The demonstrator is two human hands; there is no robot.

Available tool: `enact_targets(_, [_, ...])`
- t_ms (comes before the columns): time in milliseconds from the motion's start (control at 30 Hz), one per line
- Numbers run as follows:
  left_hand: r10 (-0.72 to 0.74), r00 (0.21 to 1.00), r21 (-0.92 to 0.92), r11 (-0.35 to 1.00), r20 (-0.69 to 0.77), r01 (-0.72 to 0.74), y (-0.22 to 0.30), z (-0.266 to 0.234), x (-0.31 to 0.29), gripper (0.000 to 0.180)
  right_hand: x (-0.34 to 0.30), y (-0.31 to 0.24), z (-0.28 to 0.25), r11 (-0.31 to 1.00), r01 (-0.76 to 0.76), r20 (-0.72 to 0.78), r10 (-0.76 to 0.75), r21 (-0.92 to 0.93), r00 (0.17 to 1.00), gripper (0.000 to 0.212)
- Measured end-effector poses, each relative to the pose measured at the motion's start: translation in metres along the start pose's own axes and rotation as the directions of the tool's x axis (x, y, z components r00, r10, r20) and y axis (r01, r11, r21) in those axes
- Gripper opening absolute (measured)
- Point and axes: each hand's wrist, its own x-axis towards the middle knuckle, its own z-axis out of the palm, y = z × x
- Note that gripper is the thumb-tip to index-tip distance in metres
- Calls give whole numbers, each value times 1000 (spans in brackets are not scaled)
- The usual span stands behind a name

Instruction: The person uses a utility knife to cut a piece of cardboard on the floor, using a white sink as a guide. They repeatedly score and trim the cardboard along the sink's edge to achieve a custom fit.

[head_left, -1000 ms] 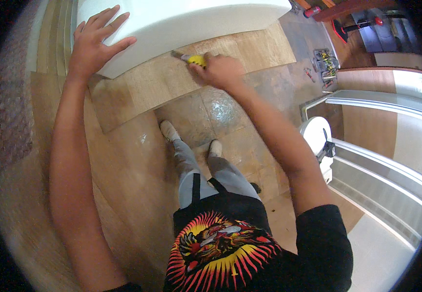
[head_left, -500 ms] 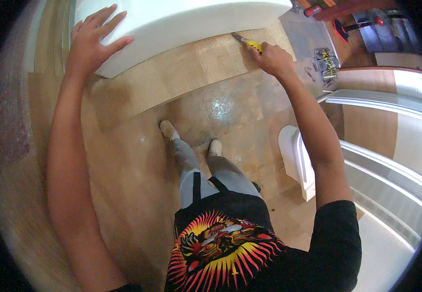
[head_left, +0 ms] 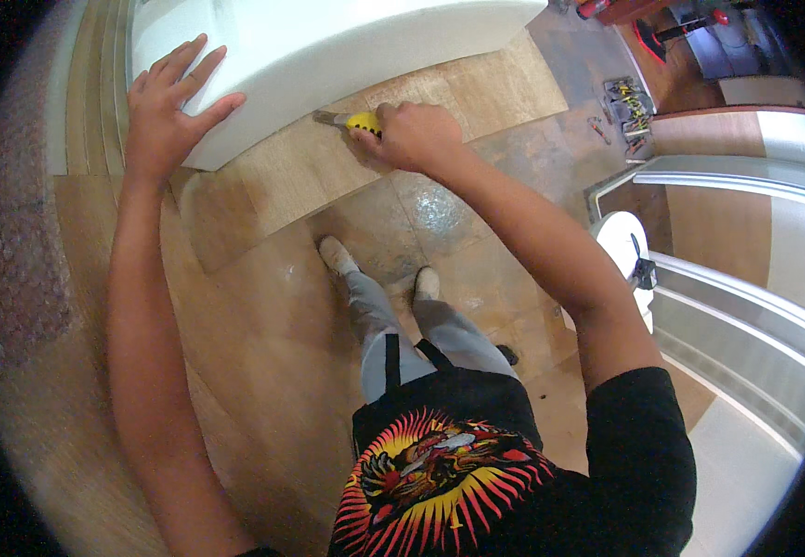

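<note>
My right hand (head_left: pixel 412 135) is closed round what looks like a utility knife (head_left: pixel 363 122), its handle yellow with black dots. The knife points left, its tip close to the lower edge of a long white panel or box side (head_left: pixel 328 56), over a light wood-look plank (head_left: pixel 291 181) on the floor. Whether the blade touches either one, I cannot tell. With fingers spread, my left hand (head_left: pixel 166 116) rests flat against the left end of the white piece.
Bubble wrap (head_left: pixel 17 232) lies along the left side, beside stacked boards (head_left: pixel 101 102). At the right are a tray of hand tools (head_left: pixel 627 107), a white rounded fixture (head_left: pixel 621 237) and white framed panels (head_left: pixel 737 302). My shoes stand on stained brown flooring (head_left: pixel 272 306).
My right hand has carried the knife leftward along the lower edge of the white piece, toward my left hand. My left hand stays pressed on it. The view has shifted slightly.
</note>
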Motion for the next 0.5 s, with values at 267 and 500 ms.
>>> enact_targets(267, [14, 1000, -17, 1000, -9, -14, -7, -2, -1, 53, -6, 80, -28, 967, -222, 43, 229, -128, 973, 64])
enact_targets(500, [-25, 1000, -12, 1000, 6, 25, -2, -1, -2, 53, -12, 97, -20, 930, -334, -5, 338, -153, 941, 66])
